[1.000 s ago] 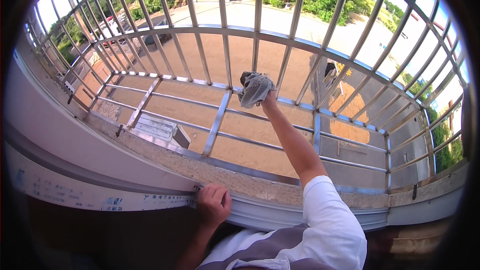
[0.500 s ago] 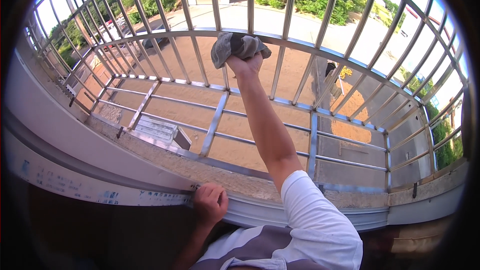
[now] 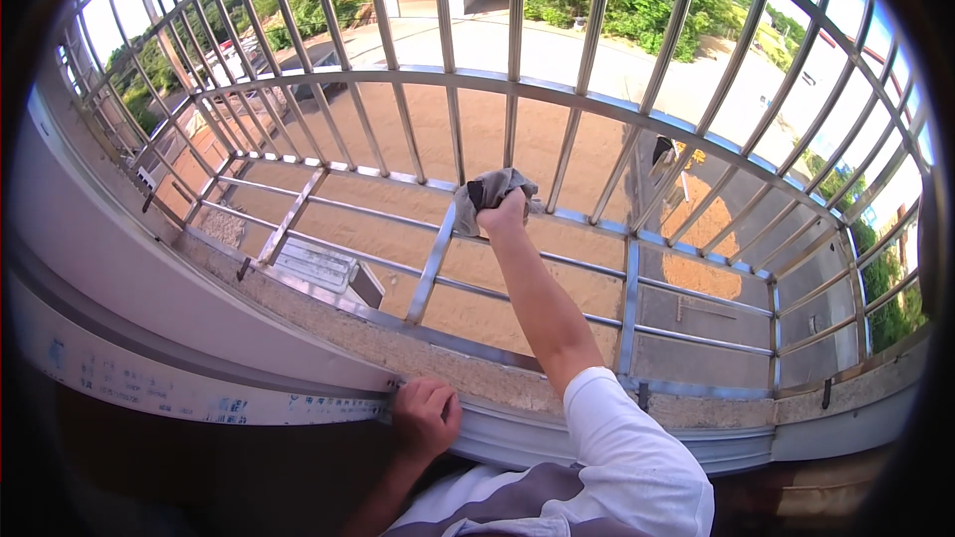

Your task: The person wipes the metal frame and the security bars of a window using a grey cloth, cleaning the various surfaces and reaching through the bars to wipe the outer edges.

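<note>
My right hand (image 3: 500, 214) reaches out through the window and grips a crumpled grey cloth (image 3: 489, 192), pressing it on a steel bar of the window grille (image 3: 637, 109) near where the upright bars meet the grille's floor rails. My arm in a white short sleeve stretches out from the lower middle. My left hand (image 3: 426, 416) rests on the aluminium window frame (image 3: 179, 388) at the sill, fingers curled over its edge.
The curved steel grille cage surrounds the opening, with horizontal floor rails (image 3: 696, 293) below. A concrete ledge (image 3: 468, 358) runs under it. A white box-like unit (image 3: 318, 268) sits below left. Far beneath lie bare earth, a road, trees and a building.
My right hand with the cloth went up along an upright bar, then came back down to the base of the bars. My left hand stayed on the window frame.
</note>
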A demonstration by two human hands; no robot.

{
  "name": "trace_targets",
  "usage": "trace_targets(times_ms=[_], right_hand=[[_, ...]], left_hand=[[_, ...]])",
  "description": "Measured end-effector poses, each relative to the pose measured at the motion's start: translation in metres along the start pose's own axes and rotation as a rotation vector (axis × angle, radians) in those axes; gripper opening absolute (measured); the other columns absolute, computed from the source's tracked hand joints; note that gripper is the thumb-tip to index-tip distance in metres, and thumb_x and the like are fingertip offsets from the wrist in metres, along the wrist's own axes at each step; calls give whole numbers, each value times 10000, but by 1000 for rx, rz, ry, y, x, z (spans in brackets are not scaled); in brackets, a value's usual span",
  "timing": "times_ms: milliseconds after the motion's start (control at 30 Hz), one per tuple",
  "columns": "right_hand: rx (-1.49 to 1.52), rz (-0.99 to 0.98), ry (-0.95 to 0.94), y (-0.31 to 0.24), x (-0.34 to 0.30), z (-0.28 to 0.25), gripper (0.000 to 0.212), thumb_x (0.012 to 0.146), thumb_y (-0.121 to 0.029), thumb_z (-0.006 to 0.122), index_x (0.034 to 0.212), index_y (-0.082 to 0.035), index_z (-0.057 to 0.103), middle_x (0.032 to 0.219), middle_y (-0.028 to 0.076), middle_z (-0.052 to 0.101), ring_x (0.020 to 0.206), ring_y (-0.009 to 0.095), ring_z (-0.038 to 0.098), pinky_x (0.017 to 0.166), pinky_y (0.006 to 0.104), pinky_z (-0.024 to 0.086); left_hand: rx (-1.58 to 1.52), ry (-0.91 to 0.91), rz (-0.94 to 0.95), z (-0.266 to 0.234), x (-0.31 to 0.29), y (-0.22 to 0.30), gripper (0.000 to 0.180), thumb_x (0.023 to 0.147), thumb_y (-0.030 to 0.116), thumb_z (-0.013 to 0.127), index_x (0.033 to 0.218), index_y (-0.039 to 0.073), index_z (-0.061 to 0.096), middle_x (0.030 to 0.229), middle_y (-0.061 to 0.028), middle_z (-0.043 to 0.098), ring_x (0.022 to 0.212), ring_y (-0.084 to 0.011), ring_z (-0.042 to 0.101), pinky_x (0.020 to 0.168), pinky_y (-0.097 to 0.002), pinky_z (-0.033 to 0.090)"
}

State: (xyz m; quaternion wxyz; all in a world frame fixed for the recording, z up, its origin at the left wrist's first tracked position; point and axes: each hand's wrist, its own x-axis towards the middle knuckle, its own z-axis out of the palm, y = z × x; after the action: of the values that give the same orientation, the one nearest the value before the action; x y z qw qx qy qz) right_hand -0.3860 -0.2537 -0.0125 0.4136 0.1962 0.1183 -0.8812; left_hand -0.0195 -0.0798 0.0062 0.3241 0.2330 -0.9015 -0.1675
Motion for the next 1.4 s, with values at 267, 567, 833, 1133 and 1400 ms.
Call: trace_targets(times_ms=[267, 567, 833, 1133, 1400], right_hand=[[-1110, -1020, -497, 28, -19, 127, 300, 889, -241, 721, 1108, -37, 701, 1089, 145, 723, 1014, 262, 695, 926, 385, 521], [-1974, -1313, -550, -29, 73, 109, 300, 950, -311, 627, 1111, -75, 719, 1207, 154, 730, 1196, 335, 642, 1055, 438, 472], [-2606, -1150, -292, -11, 53, 18, 239, 848, -299, 621, 910, -91, 720, 963, 151, 750, 944, 324, 729, 760, 429, 563], [-2015, -642, -687, -12, -15, 11, 130, 866, -174, 624, 961, -86, 632, 958, 208, 664, 901, 383, 647, 803, 441, 506], [-1491, -933, -659, 43, -4, 102, 279, 1014, -236, 561, 1206, -61, 662, 1227, 200, 668, 1157, 330, 627, 1081, 424, 441]], left_hand=[[-19, -3, 20, 0, 4, 6, 67, 807, 83, 733, 867, 82, 702, 932, -92, 698, 922, -321, 676, 831, -446, 531], [-94, -14, 60, 9, 10, 17, 86, 802, 64, 740, 882, 72, 710, 929, -96, 696, 928, -320, 679, 832, -439, 531], [-74, -26, 11, 7, 10, 21, 86, 804, 62, 739, 887, 66, 717, 936, -95, 699, 946, -320, 679, 861, -437, 530], [-38, 1, 5, 6, 8, 14, 79, 812, 87, 745, 880, 72, 707, 936, -89, 692, 955, -309, 674, 860, -429, 526], [-30, -49, 38, -2, 10, 10, 85, 803, 86, 738, 877, 77, 697, 925, -92, 686, 937, -316, 673, 841, -437, 525]])
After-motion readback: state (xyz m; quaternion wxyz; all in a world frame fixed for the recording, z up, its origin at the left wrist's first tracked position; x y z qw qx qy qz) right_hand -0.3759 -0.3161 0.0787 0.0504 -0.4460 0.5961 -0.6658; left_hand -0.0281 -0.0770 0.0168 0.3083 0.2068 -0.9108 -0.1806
